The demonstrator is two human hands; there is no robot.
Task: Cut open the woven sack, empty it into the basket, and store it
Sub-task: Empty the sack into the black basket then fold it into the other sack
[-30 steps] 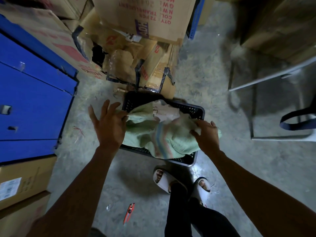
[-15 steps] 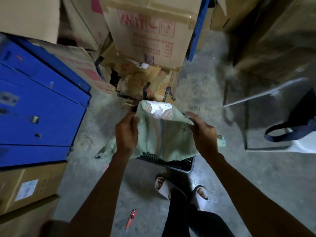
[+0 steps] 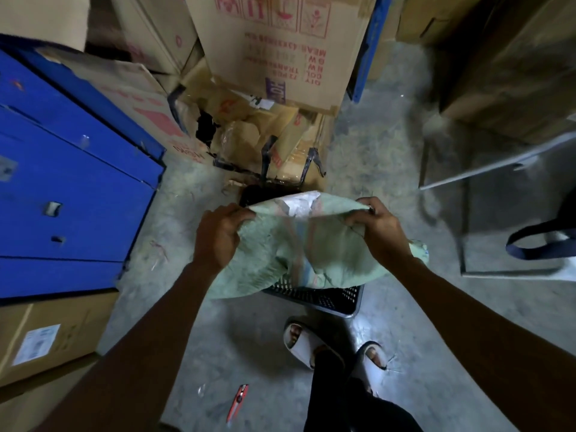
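Head view, looking down at the concrete floor (image 3: 237, 332). Both hands are on the woven sack (image 3: 299, 251), pale green with faded stripes, held up at the centre of the frame. The left hand (image 3: 218, 235) grips the sack's upper edge at about 9 o'clock of the sack, fingers curled over the fabric. The right hand (image 3: 378, 232) pinches the opposite upper corner at about 2 o'clock, fingers bunched round the cloth. Between the two hands the top edge is stretched out, with a white lining showing at 12 o'clock of the sack.

The sack hangs over the black plastic basket (image 3: 324, 297), covering most of it; the basket's perforated near wall peeks out at 6 o'clock of the sack, and a dark strip of its far rim at 11 o'clock. What lies inside the basket cannot be seen.

At 6 o'clock of the basket, two feet in pale slides (image 3: 300, 342). An orange utility knife (image 3: 237, 403) lies on the floor at 7 o'clock, well apart from the basket. Blue cabinets (image 3: 71, 194) stand at 9 o'clock, stacked cardboard boxes (image 3: 280, 48) at 12 o'clock.
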